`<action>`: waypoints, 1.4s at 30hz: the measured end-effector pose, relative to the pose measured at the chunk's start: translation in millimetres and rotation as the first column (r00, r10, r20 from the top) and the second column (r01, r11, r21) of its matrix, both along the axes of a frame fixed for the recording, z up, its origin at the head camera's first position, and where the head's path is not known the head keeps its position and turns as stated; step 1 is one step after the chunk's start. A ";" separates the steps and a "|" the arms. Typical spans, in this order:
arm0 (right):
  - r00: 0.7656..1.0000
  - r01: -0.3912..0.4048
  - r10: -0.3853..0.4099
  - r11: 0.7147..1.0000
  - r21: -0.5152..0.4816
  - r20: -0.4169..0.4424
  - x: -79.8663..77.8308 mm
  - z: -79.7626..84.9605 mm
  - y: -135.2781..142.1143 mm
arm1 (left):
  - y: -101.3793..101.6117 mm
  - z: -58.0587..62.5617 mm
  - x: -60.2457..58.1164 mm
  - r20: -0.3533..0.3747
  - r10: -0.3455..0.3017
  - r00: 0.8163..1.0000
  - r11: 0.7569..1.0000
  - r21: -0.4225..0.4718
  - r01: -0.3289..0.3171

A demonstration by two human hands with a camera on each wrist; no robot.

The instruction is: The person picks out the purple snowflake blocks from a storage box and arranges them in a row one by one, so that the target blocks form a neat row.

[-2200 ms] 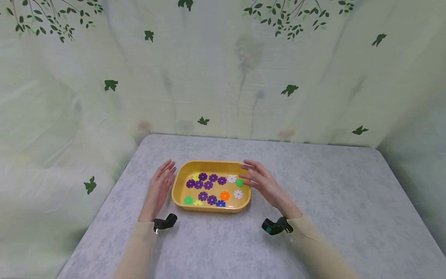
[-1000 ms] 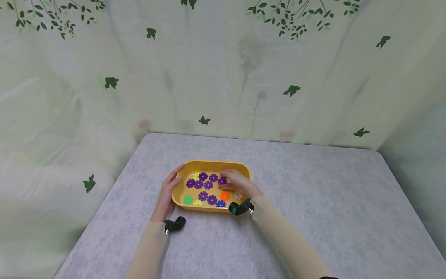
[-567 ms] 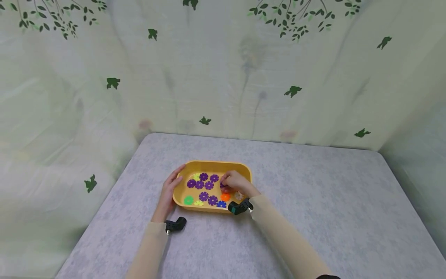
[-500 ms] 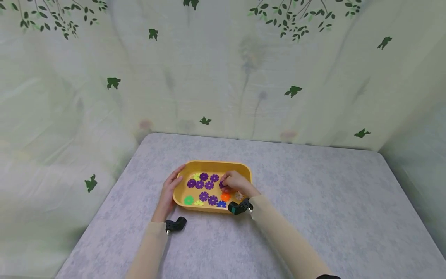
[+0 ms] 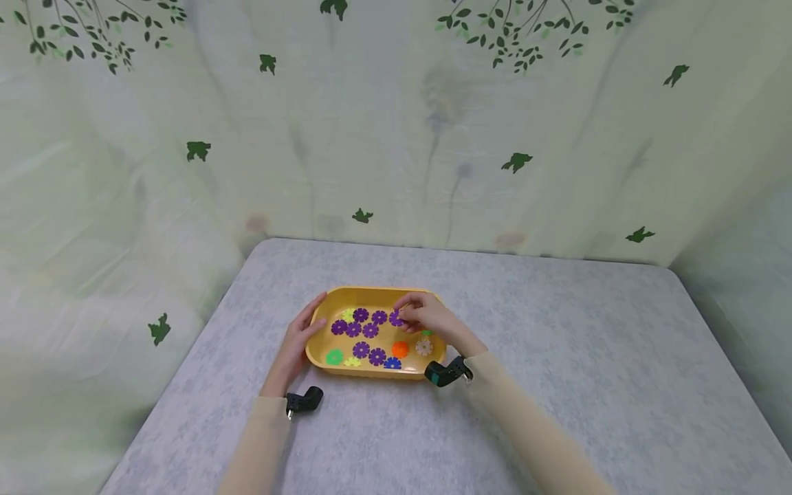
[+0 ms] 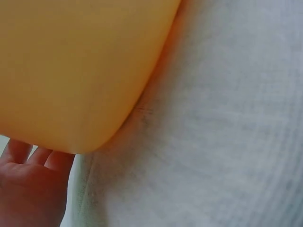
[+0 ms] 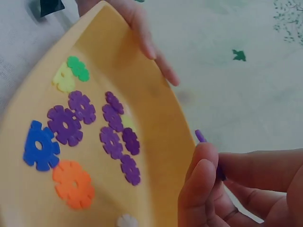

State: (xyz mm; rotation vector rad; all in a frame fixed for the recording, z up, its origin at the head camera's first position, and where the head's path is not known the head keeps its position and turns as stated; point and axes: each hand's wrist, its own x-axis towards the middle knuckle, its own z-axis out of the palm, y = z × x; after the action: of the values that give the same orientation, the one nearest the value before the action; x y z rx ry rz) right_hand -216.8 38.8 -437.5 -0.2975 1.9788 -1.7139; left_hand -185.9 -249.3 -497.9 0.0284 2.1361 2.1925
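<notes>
A yellow tray [image 5: 371,297] stands on the table, and flower-shaped plastic discs lie inside it. My left hand [image 5: 291,347] grips its left end, thumb over the rim and fingers along the outside. In the left wrist view those fingers [image 6: 59,163] go behind the tray wall [image 6: 80,75]. Over the right part of the tray, my right hand [image 5: 436,323] pinches a purple disc [image 5: 395,318]. The right wrist view shows this disc [image 7: 200,136] edge-on between thumb and fingertips, mostly covered. Several other purple discs [image 7: 65,125] lie flat in the tray.
Blue [image 5: 392,363], orange [image 5: 400,350], green [image 5: 334,357], yellow [image 5: 352,361] and white [image 5: 423,347] discs lie in the tray too. A green disc [image 5: 427,332] is partly hidden under my right hand. A leaf-printed curtain [image 5: 396,137] hangs behind the grey table [image 5: 557,344].
From beside the tray, my left hand has come to grip its left end. My right hand has reached in, pinched a purple disc and lifted it slightly up and to the right.
</notes>
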 end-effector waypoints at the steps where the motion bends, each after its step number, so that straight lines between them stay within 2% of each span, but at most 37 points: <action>1: 1.000 0.004 -0.004 1.000 -0.009 -0.005 0.2 1.1 4.0 | -0.3 -0.1 0.4 -0.002 -0.005 1.000 1.000 -0.006 0.005; 10: 0.995 0.089 -0.091 0.995 -0.048 -0.028 3.3 0.7 50.1 | 0.3 -2.0 2.1 0.018 -0.002 1.000 1.000 -0.018 0.002; 17: 0.981 0.193 -0.194 0.981 -0.035 -0.025 8.0 -13.5 87.7 | 1.6 -4.5 1.5 0.019 0.028 0.999 0.999 -0.030 -0.028; 22: 0.976 0.217 -0.217 0.976 0.001 -0.025 14.1 -27.5 104.5 | 2.9 -3.1 2.4 0.020 0.030 0.999 0.999 -0.023 -0.030; 28: 0.976 0.216 -0.215 0.974 0.070 -0.020 17.0 -45.2 110.5 | 4.3 -1.2 3.5 0.022 0.024 0.999 1.000 -0.007 -0.024; 33: 0.973 0.231 -0.230 0.960 0.157 -0.023 17.8 -55.0 108.6 | 4.5 -1.5 3.9 0.017 0.029 0.999 1.000 -0.006 -0.029; 38: 0.970 0.241 -0.234 0.945 0.220 -0.057 18.2 -58.5 106.2 | 3.7 -3.3 3.2 0.010 0.032 0.999 0.999 -0.006 -0.032; 42: 0.971 0.239 -0.224 0.940 0.245 -0.087 18.6 -53.6 105.8 | 3.4 -3.3 3.0 0.003 0.031 0.999 0.999 0.004 -0.031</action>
State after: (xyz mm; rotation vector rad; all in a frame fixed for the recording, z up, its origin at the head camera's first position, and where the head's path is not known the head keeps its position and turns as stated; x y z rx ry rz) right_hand -198.1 144.6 -491.1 -0.0236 2.3253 -1.5751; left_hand -182.9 -245.8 -501.2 -0.0087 2.1453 2.2119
